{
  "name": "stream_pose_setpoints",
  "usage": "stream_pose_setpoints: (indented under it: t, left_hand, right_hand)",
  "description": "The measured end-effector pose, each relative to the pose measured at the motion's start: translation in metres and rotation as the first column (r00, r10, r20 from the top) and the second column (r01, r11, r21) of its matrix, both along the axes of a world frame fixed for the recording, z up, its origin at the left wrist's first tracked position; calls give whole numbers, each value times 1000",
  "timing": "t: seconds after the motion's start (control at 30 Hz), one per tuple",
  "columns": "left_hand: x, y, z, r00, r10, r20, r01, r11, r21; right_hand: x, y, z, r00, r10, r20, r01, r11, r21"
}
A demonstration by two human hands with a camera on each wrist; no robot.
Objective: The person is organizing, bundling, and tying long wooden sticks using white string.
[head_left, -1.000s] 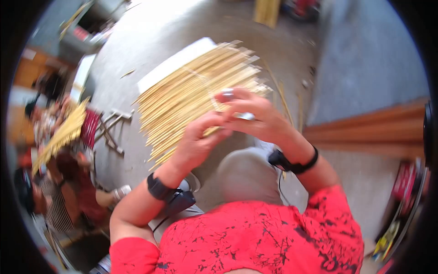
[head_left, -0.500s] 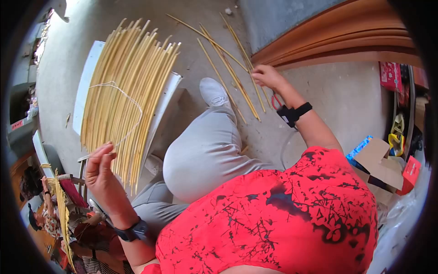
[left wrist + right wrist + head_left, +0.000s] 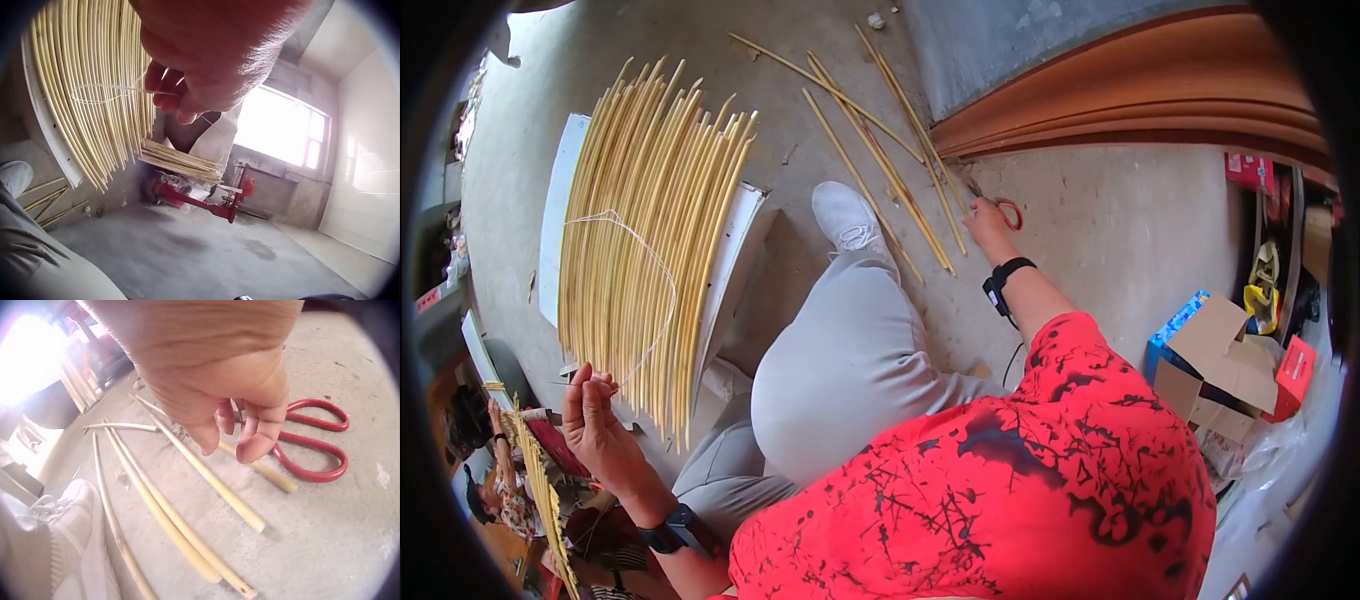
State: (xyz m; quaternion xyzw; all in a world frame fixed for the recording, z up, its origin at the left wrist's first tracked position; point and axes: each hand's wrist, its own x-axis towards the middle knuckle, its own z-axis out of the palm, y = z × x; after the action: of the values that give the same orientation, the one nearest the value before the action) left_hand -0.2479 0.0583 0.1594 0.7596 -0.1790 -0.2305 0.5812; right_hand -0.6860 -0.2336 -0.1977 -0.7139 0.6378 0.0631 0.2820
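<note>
In the head view my left hand (image 3: 605,445) pinches a white thread (image 3: 672,285) with thumb and fingertips, at the near edge of a row of pale peeled sticks (image 3: 640,240). This thread crosses the sticks in a loose curve; in the left wrist view the same thread (image 3: 103,87) runs taut into the fingers. On the other side my right hand (image 3: 990,228) is low over the concrete floor, fingers curled at the middle of a pair of red-handled scissors (image 3: 310,456). The handles stick out past the fingers, which hide most of the metal part.
Several loose sticks (image 3: 880,155) lie on the floor beside my shoe (image 3: 845,215). A white board (image 3: 728,235) lies under the row of sticks. Brown wooden trim (image 3: 1120,85) runs along the right, and an open cardboard box (image 3: 1215,335) stands near my right side.
Both hands were together over the sticks, then parted. My left hand drew the thread toward me; my right hand went right with the scissors, whose handles have swung outward. The head view turned.
</note>
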Motion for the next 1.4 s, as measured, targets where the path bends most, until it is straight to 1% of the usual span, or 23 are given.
stream_pose_setpoints:
  t: [0.07,0.1,0.23,0.3,0.33,0.4,0.53,0.63,0.73,0.8,0.83,0.9,0.93,1.0,1.07,1.17,1.2,1.23,1.27,1.3,1.33,1.37,1.4]
  left_hand:
    - [1,-1,-4,1000,1,-2,-1,1000,18]
    - [0,-2,-5,1000,7,-1,-7,999,38]
    - [-3,-8,-6,1000,12,-2,-12,998,66]
    - [-5,-11,-6,1000,2,6,-3,998,64]
    - [-5,-12,-6,1000,-9,10,8,998,62]
    - [-4,-13,-8,1000,-2,15,1,997,72]
    - [-3,-13,-9,1000,-10,8,9,997,70]
    - [-4,-14,-7,1000,11,15,-12,996,94]
    - [1,-7,-10,999,-32,25,30,996,80]
    - [2,-6,-10,999,-27,20,25,997,73]
    - [2,-6,-10,1000,-24,14,23,997,67]
    - [0,-8,-10,1000,20,2,-20,996,87]
    - [-2,-8,-9,998,66,-9,-64,992,111]
    - [-2,-7,-12,997,77,-17,-75,988,132]
    - [-3,-11,-6,995,101,-7,-97,976,196]
    - [-9,-20,8,999,30,-41,-19,969,246]
    - [-10,-20,13,995,-16,-99,39,971,236]
    - [-9,-18,15,992,-104,-72,119,964,239]
    - [-6,-16,15,977,-210,31,194,941,278]
    - [-1,-12,11,956,-287,62,262,929,259]
    - [1,-7,19,963,-257,85,230,941,248]
    - [3,-13,26,937,-342,74,308,906,289]
    - [8,-14,30,902,-427,59,387,863,324]
  right_hand:
    - [25,6,14,997,21,-74,-22,1000,-18]
    - [39,6,30,996,-43,-84,49,996,70]
    - [57,8,35,980,-120,-157,125,992,24]
    - [47,10,13,996,-28,-86,29,999,13]
    - [45,12,9,996,-28,-85,30,999,14]
    - [40,14,1,997,75,-19,-76,995,-62]
    - [41,14,-2,999,32,-31,-34,997,-73]
    - [42,13,1,1000,-30,-7,30,1000,-5]
    - [36,15,-2,998,-30,53,32,999,-34]
    - [32,17,-11,991,67,118,-47,986,-162]
    - [34,18,-6,991,69,118,-49,985,-163]
    - [40,19,6,990,-14,142,33,991,-132]
    - [44,19,13,989,-5,148,25,991,-133]
    - [58,13,31,973,40,228,-20,996,-91]
    - [81,7,56,877,162,453,-92,981,-173]
    - [150,-4,140,688,386,615,-229,919,-321]
    - [173,-5,165,630,444,638,-299,896,-328]
    - [195,-7,188,575,494,652,-359,869,-341]
    - [219,-9,209,534,519,668,-391,851,-350]
    - [244,-10,228,504,668,548,-498,743,-447]
    - [263,-3,248,463,793,395,-585,609,-536]
    - [288,-3,253,435,807,399,-596,590,-545]
    - [315,1,261,369,868,333,-636,497,-591]
